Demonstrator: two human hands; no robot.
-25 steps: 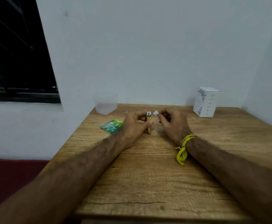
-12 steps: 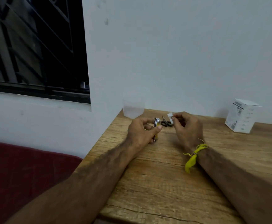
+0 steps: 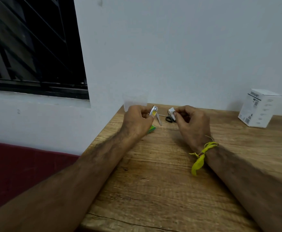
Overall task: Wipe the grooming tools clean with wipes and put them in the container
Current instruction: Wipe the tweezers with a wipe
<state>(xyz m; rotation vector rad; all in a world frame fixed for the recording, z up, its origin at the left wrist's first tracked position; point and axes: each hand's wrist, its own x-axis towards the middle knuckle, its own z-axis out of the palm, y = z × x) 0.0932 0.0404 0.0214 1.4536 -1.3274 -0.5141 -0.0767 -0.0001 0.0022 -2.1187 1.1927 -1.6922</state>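
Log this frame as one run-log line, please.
left hand: holds nail clipper | right hand: pinches wipe | scissors: on table | container: behind left hand

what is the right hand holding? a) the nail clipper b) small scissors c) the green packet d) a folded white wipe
d: the right hand pinches a small white wipe at its fingertips, while the nail clipper is in the left hand and the scissors lie on the table.
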